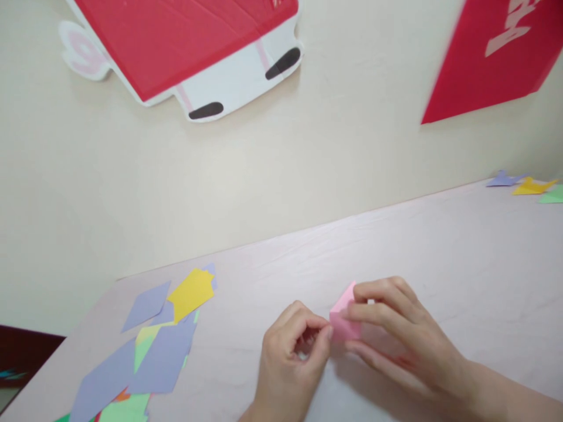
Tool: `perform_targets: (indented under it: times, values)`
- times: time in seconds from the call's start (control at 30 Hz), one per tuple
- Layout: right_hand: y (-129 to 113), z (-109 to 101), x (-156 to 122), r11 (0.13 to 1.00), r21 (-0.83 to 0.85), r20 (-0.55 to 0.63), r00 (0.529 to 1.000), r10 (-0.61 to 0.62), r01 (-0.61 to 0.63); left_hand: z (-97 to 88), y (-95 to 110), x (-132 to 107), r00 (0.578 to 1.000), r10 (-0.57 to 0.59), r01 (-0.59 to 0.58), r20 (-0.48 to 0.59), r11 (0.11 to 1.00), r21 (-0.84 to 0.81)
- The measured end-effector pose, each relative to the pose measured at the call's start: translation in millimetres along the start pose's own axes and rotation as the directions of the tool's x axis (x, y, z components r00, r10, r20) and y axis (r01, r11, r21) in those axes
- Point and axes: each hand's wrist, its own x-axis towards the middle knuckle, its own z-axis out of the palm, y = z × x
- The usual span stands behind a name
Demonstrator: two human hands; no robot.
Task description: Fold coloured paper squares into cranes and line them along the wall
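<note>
A small folded pink paper (343,319) is held just above the pale table (461,252). My right hand (396,334) grips it from the right, fingers and thumb pinched on its sides. My left hand (292,357) is curled beside it, its thumb and forefinger pressed against the paper's left edge. Most of the pink paper is hidden behind my right fingers.
A loose pile of paper sheets (149,346), lavender, yellow (191,293) and green, lies at the table's left. Folded paper pieces (525,184) sit at the far right edge. Red and white paper decorations (193,47) hang on the cream wall behind.
</note>
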Motion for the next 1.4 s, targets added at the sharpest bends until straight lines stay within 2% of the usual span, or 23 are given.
perform_targets:
  times: [0.1, 0.17, 0.3, 0.4, 0.5, 0.57, 0.67, 0.8, 0.9, 1.03, 1.1, 1.2, 1.4]
  values:
    - [6, -1, -2, 0.996, -0.032, -0.036, 0.996, 0.080, -0.081, -6.2, 1, 3, 0.986, 0.162, -0.164, 0.030, 0.973, 0.164]
    - [7, -1, -2, 0.995, -0.025, -0.028, 0.995, 0.094, -0.095, -8.4, 3, 3, 0.975, 0.218, -0.222, 0.045, 0.953, 0.205]
    - [5, 0, -1, 0.992, -0.025, -0.005, 0.993, 0.122, -0.122, -8.8, 5, 2, 0.960, 0.272, -0.280, 0.067, 0.941, 0.188]
    - [4, 0, 0, 0.995, -0.009, 0.037, 0.994, 0.099, -0.099, -7.4, 6, 2, 0.952, 0.296, -0.304, 0.072, 0.933, 0.193]
    - [4, 0, 1, 0.991, 0.077, 0.059, 0.993, 0.105, -0.109, -5.4, 5, 2, 0.950, 0.304, -0.312, 0.068, 0.930, 0.195]
    - [3, 1, 1, 0.971, 0.179, 0.077, 0.986, 0.148, -0.159, -4.3, 6, 2, 0.949, 0.308, -0.315, 0.068, 0.935, 0.164]
    - [2, 3, 1, 0.879, 0.385, 0.147, 0.959, 0.244, -0.283, -3.2, 6, 0, 0.951, 0.303, -0.308, 0.059, 0.945, 0.109]
    - [-1, 7, -1, 0.692, 0.555, 0.274, 0.887, 0.372, -0.462, -2.5, 6, -2, 0.968, 0.247, -0.250, 0.052, 0.967, 0.054]
    - [-4, 10, -1, 0.583, 0.601, 0.303, 0.831, 0.467, -0.546, -1.8, 5, -3, 0.989, 0.134, -0.134, 0.056, 0.991, -0.003]
    - [-6, 11, 2, 0.456, 0.627, 0.420, 0.768, 0.484, -0.631, 0.6, 3, -4, 0.998, -0.030, 0.034, 0.053, 0.997, -0.070]
    - [-5, 11, 2, 0.429, 0.611, 0.455, 0.739, 0.498, -0.665, 2.4, 3, -5, 0.993, -0.101, 0.107, 0.059, 0.990, -0.095]
    - [-4, 9, 0, 0.411, 0.600, 0.439, 0.712, 0.547, -0.686, 4.1, 4, -4, 0.982, -0.161, 0.169, 0.099, 0.983, -0.078]
    - [-4, 7, 2, 0.427, 0.593, 0.430, 0.716, 0.550, -0.683, 4.0, 2, -2, 0.977, -0.181, 0.182, 0.113, 0.983, 0.007]
